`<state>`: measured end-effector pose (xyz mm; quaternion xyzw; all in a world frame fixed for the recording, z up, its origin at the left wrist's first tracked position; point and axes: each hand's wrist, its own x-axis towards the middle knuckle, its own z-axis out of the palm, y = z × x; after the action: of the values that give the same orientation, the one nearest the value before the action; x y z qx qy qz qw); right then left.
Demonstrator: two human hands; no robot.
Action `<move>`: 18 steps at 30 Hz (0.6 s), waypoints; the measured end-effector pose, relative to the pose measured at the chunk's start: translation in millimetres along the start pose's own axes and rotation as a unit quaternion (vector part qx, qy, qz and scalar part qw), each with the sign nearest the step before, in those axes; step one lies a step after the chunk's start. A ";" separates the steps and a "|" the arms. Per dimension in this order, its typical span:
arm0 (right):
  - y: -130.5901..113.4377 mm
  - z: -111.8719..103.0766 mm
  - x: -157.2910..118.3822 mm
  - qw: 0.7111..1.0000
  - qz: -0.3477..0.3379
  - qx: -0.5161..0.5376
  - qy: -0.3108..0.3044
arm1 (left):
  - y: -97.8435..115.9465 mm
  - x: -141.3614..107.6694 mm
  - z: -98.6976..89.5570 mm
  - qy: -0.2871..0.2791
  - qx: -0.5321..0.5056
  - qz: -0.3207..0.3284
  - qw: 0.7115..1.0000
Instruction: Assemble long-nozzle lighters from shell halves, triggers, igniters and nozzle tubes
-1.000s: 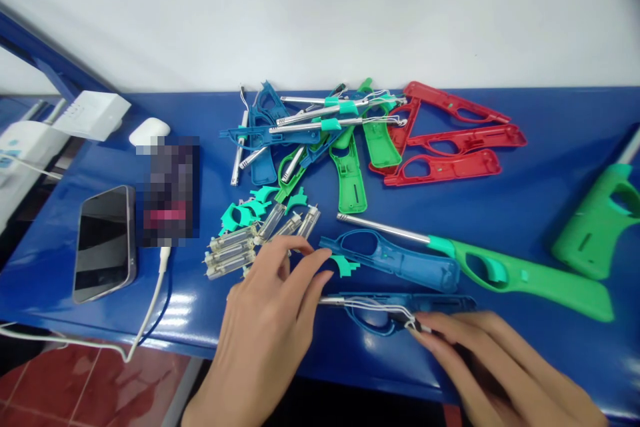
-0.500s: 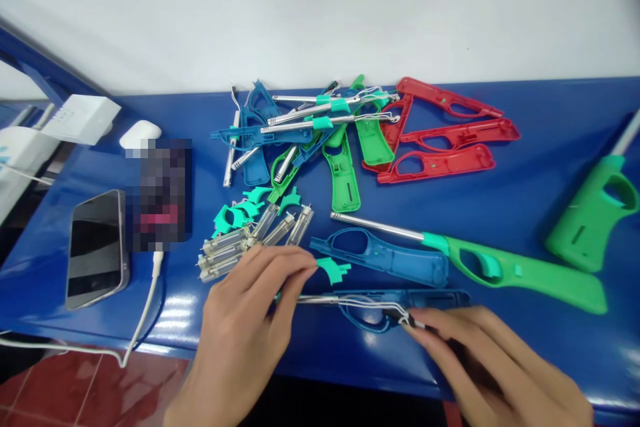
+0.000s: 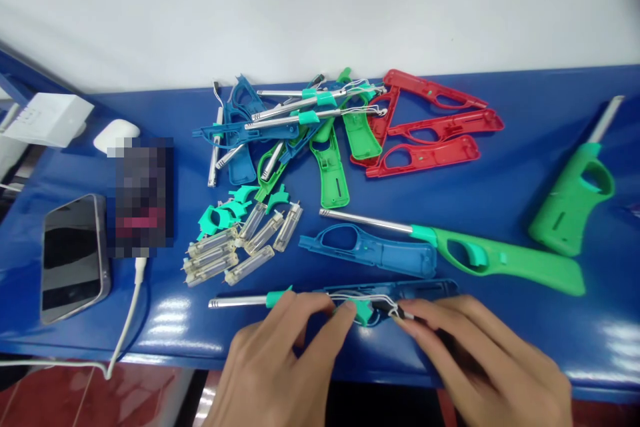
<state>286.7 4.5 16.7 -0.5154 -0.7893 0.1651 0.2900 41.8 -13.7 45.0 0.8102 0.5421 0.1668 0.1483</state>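
Observation:
My left hand pinches a small teal trigger between thumb and fingers, over a blue lighter half-shell near the table's front edge. Between the thumb and fingers of my right hand is a black igniter with white wires, partly hidden by the fingertips. A metal lighter tube with a teal collar lies along the shell and sticks out to the left. Just behind is another blue half-shell. To its right lies a green lighter with its tube attached.
Clear fuel tanks and loose teal triggers lie at left centre. Farther back are piled tubes, green half-shells and red half-shells. A second green lighter is at right; a phone and white cable at left.
My left hand has moved right with the teal trigger, bringing it over the blue half-shell beside the igniter. My right hand keeps its pinch. The view has shifted slightly.

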 end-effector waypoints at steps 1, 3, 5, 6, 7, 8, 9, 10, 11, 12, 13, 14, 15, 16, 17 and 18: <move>-0.2 0.1 -0.1 1.000 0.000 0.001 0.000 | 0.5 -0.6 -0.2 -0.002 0.015 0.003 1.000; -0.8 -0.1 0.1 1.000 -0.002 0.001 -0.001 | 0.2 -2.7 -1.7 -0.001 0.039 0.017 0.999; -1.5 -0.7 0.9 1.000 -0.002 0.000 -0.006 | -1.7 -5.6 -3.1 0.003 0.049 0.033 0.998; -1.9 -1.0 1.6 1.000 -0.003 0.000 -0.006 | -2.9 -7.1 -3.3 0.001 0.051 0.041 0.998; -2.2 -1.3 2.3 1.000 -0.002 0.000 -0.006 | -4.1 -8.5 -3.2 0.000 0.052 0.046 0.998; -2.4 -1.5 3.0 1.000 -0.004 0.000 -0.004 | -5.1 -9.5 -2.8 -0.001 0.053 0.048 0.997; -2.5 -1.7 3.8 1.000 -0.005 0.001 -0.002 | -5.7 -10.1 -2.2 -0.002 0.054 0.050 0.997; -2.7 -1.8 4.4 1.000 -0.007 0.001 0.001 | -5.8 -10.3 -1.6 -0.004 0.053 0.051 0.997; -2.8 -2.0 5.0 1.000 -0.008 0.001 0.004 | -5.4 -10.0 -0.9 -0.002 0.048 0.050 0.998; -3.0 -2.1 5.3 1.000 -0.007 0.001 0.004 | -4.5 -9.4 -0.4 0.002 0.040 0.047 0.998; -3.1 -2.1 5.5 1.000 -0.008 0.002 0.003 | -3.2 -8.4 -0.1 0.009 0.031 0.044 0.999; -3.3 -2.2 5.5 1.000 -0.007 0.002 0.004 | -1.6 -7.3 0.0 0.018 0.023 0.041 0.999; -3.4 -2.2 5.4 1.000 -0.004 0.004 0.003 | 0.1 -6.0 0.0 0.032 0.016 0.035 0.999; -3.5 -2.1 5.1 1.000 -0.003 0.006 0.004 | 1.8 -4.7 -0.2 0.046 0.010 0.027 0.999; -3.4 -2.0 4.7 1.000 -0.002 0.008 0.003 | 3.4 -3.1 -0.6 0.058 0.004 0.019 0.998; -3.3 -1.7 4.4 1.000 -0.001 0.010 0.002 | 4.8 -1.3 -1.1 0.067 -0.004 0.012 0.998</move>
<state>284.1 7.0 21.1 -0.5120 -0.7875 0.1717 0.2970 44.8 -16.6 47.9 0.8033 0.5402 0.2241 0.1126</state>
